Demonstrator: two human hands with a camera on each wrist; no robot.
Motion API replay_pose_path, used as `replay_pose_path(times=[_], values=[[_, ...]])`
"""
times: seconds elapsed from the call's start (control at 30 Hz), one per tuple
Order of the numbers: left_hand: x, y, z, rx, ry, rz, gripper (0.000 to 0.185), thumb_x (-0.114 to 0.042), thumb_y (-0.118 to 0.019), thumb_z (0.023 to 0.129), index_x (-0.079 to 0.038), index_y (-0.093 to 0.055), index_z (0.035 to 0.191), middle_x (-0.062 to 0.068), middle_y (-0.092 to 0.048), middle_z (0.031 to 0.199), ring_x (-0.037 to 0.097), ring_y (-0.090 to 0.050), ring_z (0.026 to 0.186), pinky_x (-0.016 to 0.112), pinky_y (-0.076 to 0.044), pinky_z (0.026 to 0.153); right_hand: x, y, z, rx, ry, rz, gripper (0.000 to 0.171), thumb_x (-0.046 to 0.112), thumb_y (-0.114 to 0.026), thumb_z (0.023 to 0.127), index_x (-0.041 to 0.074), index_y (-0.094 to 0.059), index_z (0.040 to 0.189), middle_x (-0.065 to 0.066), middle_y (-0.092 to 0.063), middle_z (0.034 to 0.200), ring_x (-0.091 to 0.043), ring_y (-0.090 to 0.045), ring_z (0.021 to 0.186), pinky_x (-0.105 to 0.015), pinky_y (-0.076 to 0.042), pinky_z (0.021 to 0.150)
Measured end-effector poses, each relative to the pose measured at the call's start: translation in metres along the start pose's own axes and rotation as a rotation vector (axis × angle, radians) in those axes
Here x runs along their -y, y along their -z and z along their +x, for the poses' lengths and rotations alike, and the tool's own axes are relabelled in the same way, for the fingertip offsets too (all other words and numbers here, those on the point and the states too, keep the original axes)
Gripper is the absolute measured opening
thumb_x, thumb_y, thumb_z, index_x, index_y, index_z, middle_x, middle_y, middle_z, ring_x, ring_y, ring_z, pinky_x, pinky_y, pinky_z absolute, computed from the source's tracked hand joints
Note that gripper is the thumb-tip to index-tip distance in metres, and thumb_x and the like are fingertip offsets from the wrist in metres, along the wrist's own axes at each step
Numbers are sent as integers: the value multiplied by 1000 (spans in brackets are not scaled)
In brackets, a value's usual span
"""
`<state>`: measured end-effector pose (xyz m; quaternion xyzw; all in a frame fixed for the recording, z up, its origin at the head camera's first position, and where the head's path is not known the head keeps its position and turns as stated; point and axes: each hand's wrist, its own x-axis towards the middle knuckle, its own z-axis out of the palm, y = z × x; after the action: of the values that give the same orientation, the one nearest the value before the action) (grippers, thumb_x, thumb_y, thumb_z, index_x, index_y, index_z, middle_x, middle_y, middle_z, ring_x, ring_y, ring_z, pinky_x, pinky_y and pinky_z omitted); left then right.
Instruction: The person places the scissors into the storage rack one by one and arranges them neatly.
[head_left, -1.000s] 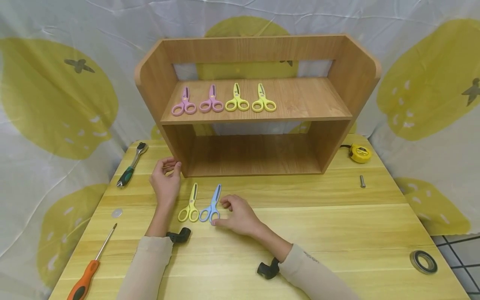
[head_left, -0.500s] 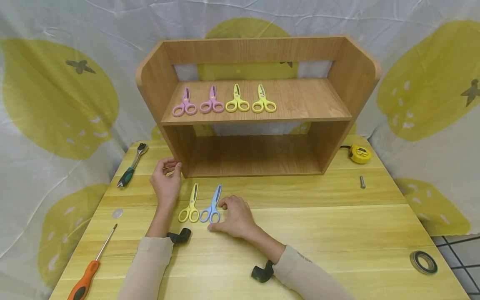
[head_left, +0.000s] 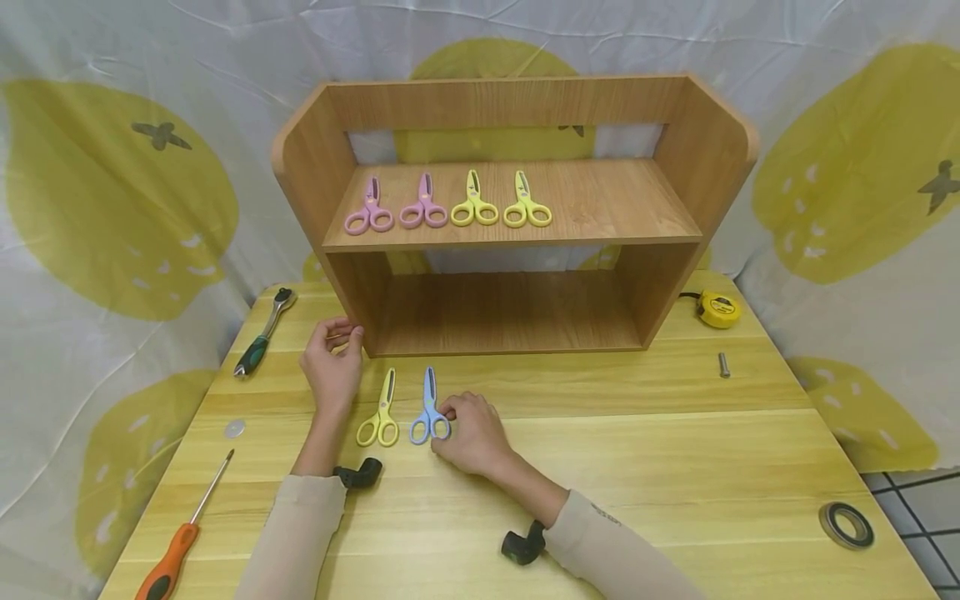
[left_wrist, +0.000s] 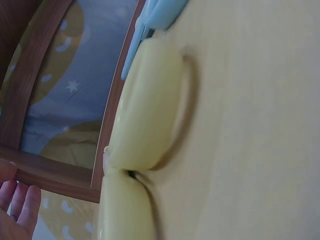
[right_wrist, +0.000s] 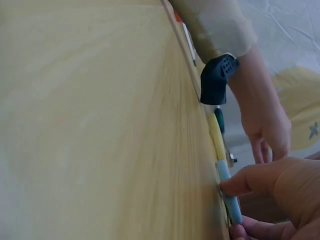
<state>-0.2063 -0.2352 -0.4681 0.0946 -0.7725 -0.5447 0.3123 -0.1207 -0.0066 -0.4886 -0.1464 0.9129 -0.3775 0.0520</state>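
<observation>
Blue scissors lie on the table, blades pointing toward the shelf. My right hand pinches their right handle ring between thumb and fingers; in the right wrist view the thumb presses on the blue handle. Just left of them lie yellow scissors, whose handle rings loom large in the left wrist view. My left hand is at the lower front corner of the wooden shelf's left side, fingers loosely bent. Two pink scissors and two more yellow scissors stand in a row on the upper shelf.
The two-tier wooden shelf stands at the table's back. On the left are a ratchet wrench, a round disc and an orange screwdriver. A tape measure, a bolt and a bearing ring lie right.
The right hand has taken hold of the blue scissors. They have turned straighter and shifted slightly right, away from the yellow pair. The left hand has not moved.
</observation>
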Motion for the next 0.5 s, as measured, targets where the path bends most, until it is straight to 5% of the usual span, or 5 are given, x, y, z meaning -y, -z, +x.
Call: replay_pose_path(times=[0.3, 0.5], values=[[0, 2, 0, 11, -4, -21, 20, -9, -75, 94, 0, -69, 112, 15, -74, 104, 21, -71, 92, 7, -57, 74, -7, 17, 5, 37, -14, 251, 38, 12, -81, 84, 2, -70, 118, 1, -75, 86, -7, -67, 76, -21, -58, 64], [2, 2, 1, 11, -3, -19, 19, -9, -74, 94, -1, -69, 110, 13, -73, 103, 8, -70, 88, 9, -58, 75, -17, 28, 6, 51, -40, 334, 41, 8, -78, 86, 2, -69, 125, 1, -75, 85, -9, -69, 76, -22, -59, 65]])
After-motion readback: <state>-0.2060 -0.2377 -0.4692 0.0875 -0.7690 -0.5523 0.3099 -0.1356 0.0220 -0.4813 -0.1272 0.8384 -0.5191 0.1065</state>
